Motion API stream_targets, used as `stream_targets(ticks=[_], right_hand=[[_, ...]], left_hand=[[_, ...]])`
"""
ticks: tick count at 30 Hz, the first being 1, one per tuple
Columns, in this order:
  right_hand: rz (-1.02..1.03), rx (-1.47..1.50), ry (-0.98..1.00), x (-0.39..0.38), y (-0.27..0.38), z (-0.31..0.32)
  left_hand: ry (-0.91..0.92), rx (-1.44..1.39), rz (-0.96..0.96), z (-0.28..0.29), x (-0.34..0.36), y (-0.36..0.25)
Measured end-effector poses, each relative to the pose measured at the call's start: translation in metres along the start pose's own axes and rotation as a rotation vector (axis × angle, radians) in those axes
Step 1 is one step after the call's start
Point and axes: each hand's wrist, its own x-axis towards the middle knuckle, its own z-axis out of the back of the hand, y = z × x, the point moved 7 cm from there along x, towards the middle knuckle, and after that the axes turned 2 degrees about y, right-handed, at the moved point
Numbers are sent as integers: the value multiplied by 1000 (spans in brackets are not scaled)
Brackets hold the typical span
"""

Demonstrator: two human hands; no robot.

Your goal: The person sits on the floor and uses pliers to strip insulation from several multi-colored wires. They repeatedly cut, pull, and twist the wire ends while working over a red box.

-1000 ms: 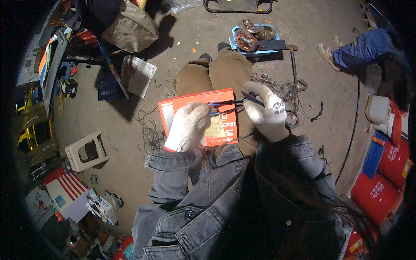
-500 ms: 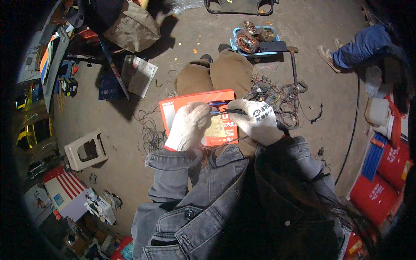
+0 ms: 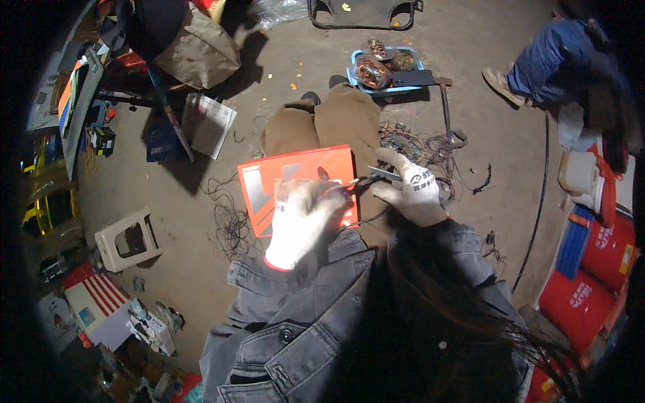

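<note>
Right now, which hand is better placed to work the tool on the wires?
Right, likely: right hand holds the tool, close to the wires; left hand seems busy holding them.

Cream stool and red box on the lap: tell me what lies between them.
In the head view, a loose tangle of thin dark wire lies on the floor between the cream stool and the red box.

The box (image 3: 295, 171) lay across the thighs (image 3: 346, 124), the left hand (image 3: 306, 218) over it, the right hand (image 3: 413, 191) beyond its right edge, the wires (image 3: 361, 185) between both. One tangle (image 3: 235, 218) lay to the left, a heap (image 3: 420, 149) to the right. Ahead stood the tray (image 3: 352, 70), bags (image 3: 373, 72) in it; the stool (image 3: 109, 246) stood left and, apparently, drums (image 3: 581, 302) far right.
</note>
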Motion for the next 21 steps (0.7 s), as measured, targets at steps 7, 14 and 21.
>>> stream_targets(ticks=[7, 14, 21], right_hand=[[22, 13, 45, -1, -23, -14], [56, -112, -109, -19, -20, 0], [257, 6, -221, -30, 16, 32]], left_hand=[[-102, 629, -514, -32, -50, -30], [-63, 605, -605, -40, -53, -26], [205, 240, -279, -16, -48, -23]])
